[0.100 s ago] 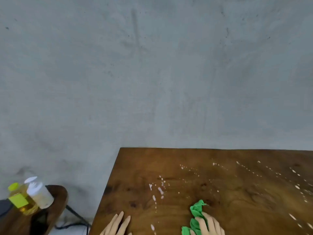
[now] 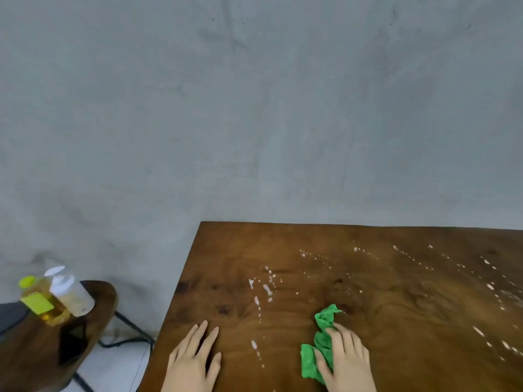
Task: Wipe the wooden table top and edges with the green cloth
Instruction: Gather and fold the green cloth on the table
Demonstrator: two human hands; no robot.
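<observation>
R hand (image 2: 343, 360) lies w/ fingers near straight, pressing the bunched green cloth (image 2: 321, 343) onto the wooden table (image 2: 396, 321); no curl round it visible. L hand (image 2: 195, 360) rests flat & open on the wood, left of the cloth. White spots (image 2: 267, 290) sit just beyond the cloth, more far right of it. Vs 0.1 s ago: view dipped, cloth barely shifted vs the spots, so wiping prob. hardly begun. Bottles (image 2: 56, 298) stand well left of the cloth.
</observation>
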